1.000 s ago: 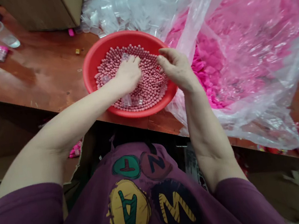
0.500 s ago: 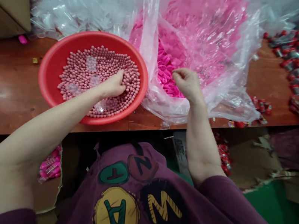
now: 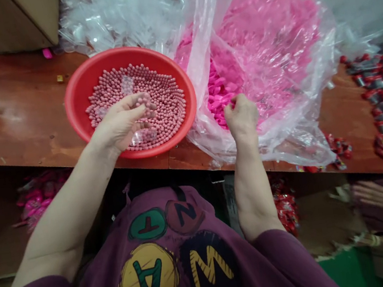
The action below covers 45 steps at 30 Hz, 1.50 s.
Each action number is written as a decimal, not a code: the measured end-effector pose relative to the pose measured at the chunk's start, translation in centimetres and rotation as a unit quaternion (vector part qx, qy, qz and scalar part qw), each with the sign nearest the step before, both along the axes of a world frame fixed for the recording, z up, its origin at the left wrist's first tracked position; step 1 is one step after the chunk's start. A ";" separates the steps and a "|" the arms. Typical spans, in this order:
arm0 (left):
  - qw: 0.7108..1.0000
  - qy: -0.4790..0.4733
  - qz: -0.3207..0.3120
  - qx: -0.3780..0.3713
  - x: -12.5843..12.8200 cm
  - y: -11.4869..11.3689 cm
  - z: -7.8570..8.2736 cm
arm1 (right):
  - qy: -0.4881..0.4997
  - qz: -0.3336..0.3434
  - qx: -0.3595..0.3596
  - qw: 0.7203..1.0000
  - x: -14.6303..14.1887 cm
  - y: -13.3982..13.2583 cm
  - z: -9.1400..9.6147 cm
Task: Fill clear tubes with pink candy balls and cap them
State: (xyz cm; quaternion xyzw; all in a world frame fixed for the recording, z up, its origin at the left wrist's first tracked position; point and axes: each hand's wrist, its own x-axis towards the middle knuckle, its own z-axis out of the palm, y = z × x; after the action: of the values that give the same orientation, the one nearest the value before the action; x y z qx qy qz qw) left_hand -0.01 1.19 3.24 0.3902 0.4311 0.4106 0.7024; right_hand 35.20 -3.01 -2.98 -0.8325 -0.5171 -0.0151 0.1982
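Left hand (image 3: 119, 126) above red plastic basin (image 3: 76, 103) of pink beads (image 3: 167, 103), near front edge of wooden desk (image 3: 18, 103); fingers apart, curled (any grip cannot be told). Right hand (image 3: 241, 116) at clear plastic bag (image 3: 285, 140) of pink plastic pieces (image 3: 220, 95), fingers together.

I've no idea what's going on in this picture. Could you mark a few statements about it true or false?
1. The left hand is above a red plastic basin of pink beads. True.
2. The right hand is inside the basin. False: it is beside the basin, at a clear plastic bag of pink pieces.
3. The basin stands on a wooden bench. True.
4. The bag holds blue pieces. False: they are pink.
5. Another person's hand shows at the lower right. True.
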 end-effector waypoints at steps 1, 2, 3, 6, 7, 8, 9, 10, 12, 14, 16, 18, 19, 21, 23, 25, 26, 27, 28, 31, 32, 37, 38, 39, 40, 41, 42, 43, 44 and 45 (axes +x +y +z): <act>1.000 -0.015 0.005 -0.007 0.0 -0.6 -0.2 | -0.013 0.000 0.019 1.000 0.1 -0.1 0.2; 0.999 -0.028 0.012 -0.012 0.2 -1.1 -0.4 | -0.024 0.003 0.039 0.999 0.0 -0.2 0.3; 0.999 -0.039 0.017 -0.019 0.4 -1.4 -0.6 | -0.035 0.008 0.060 0.998 -0.1 -0.2 0.6; 0.997 -0.068 0.024 -0.027 0.9 -2.0 -1.1 | -0.051 0.035 0.147 0.987 -1.4 0.0 1.7; 0.996 -0.079 0.024 -0.026 1.0 -2.1 -1.1 | -0.037 0.051 0.183 0.981 -2.3 0.1 2.1; 0.995 -0.090 0.023 -0.025 1.1 -2.1 -1.2 | -0.008 0.072 0.216 0.974 -3.4 0.2 2.5; 0.995 -0.099 0.020 -0.025 1.1 -2.0 -1.2 | 0.034 0.098 0.243 0.964 -4.7 0.4 2.8; 0.994 -0.107 0.017 -0.028 1.0 -1.9 -1.2 | 0.081 0.129 0.260 0.953 -6.1 0.5 3.1; 0.992 -0.118 0.007 -0.037 0.8 -1.8 -1.3 | 0.162 0.199 0.267 0.929 -9.3 0.6 3.5; 0.991 -0.130 -0.003 -0.036 0.6 -1.8 -1.4 | 0.202 0.271 0.246 0.909 -12.1 0.6 3.6; 0.989 -0.145 -0.015 -0.027 0.4 -1.7 -1.5 | 0.211 0.330 0.210 0.896 -14.1 0.5 3.7; 0.987 -0.160 -0.022 -0.021 0.3 -1.7 -1.6 | 0.200 0.365 0.181 0.891 -15.1 0.4 4.0; 0.986 -0.166 -0.023 -0.022 0.2 -1.7 -1.6 | 0.192 0.374 0.171 0.891 -15.3 0.4 4.3; 0.985 -0.171 -0.022 -0.021 0.2 -1.7 -1.7 | 0.188 0.387 0.160 0.889 -15.5 0.5 4.9; 0.987 -0.160 -0.012 -0.015 0.3 -1.7 -1.8 | 0.229 0.395 0.148 0.877 -15.7 0.9 5.4; 0.990 -0.143 -0.004 -0.006 0.3 -1.7 -1.8 | 0.297 0.393 0.145 0.858 -16.0 1.6 5.5; 0.991 -0.137 -0.002 -0.004 0.3 -1.8 -1.8 | 0.326 0.391 0.144 0.848 -16.1 2.1 5.5; 0.991 -0.135 0.000 -0.005 0.4 -1.8 -1.8 | 0.347 0.391 0.146 0.840 -16.1 2.5 5.3; 0.991 -0.136 0.003 -0.012 0.3 -1.8 -1.7 | 0.358 0.391 0.151 0.834 -16.1 2.9 5.2; 0.990 -0.132 0.024 -0.046 0.3 -1.8 -1.6 | 0.359 0.396 0.156 0.830 -15.3 3.8 5.0; 0.990 -0.127 0.029 -0.055 0.2 -1.8 -1.6 | 0.355 0.400 0.154 0.831 -15.0 3.9 5.0; 0.993 -0.107 0.042 -0.039 0.2 -1.8 -1.7 | 0.284 0.448 0.096 0.842 -13.9 3.0 5.4; 0.993 -0.107 0.046 -0.035 0.2 -1.8 -1.7 | 0.283 0.450 0.088 0.842 -13.9 2.7 5.4; 0.993 -0.106 0.049 -0.035 0.2 -1.9 -1.6 | 0.293 0.448 0.084 0.841 -13.9 2.5 5.3; 0.992 -0.105 0.052 -0.038 0.3 -1.9 -1.6 | 0.312 0.442 0.081 0.837 -13.9 2.3 5.2; 0.992 -0.104 0.053 -0.043 0.3 -1.9 -1.5 | 0.329 0.433 0.082 0.835 -13.9 2.1 5.1; 0.992 -0.101 0.054 -0.048 0.3 -1.9 -1.5 | 0.337 0.424 0.087 0.836 -13.9 2.0 5.0; 0.993 -0.098 0.053 -0.049 0.4 -1.8 -1.5 | 0.333 0.417 0.097 0.840 -13.9 1.9 5.0; 0.993 -0.096 0.051 -0.048 0.4 -1.8 -1.5 | 0.316 0.411 0.111 0.848 -13.9 1.9 5.0; 0.993 -0.095 0.047 -0.045 0.5 -1.8 -1.6 | 0.292 0.409 0.125 0.855 -13.8 1.8 5.0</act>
State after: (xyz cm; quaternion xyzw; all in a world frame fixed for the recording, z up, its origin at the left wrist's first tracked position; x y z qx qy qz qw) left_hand 0.44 -0.59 1.68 0.2968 0.3983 0.4590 0.7366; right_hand 21.36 -1.19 2.03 -0.4802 -0.7232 0.2465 0.4309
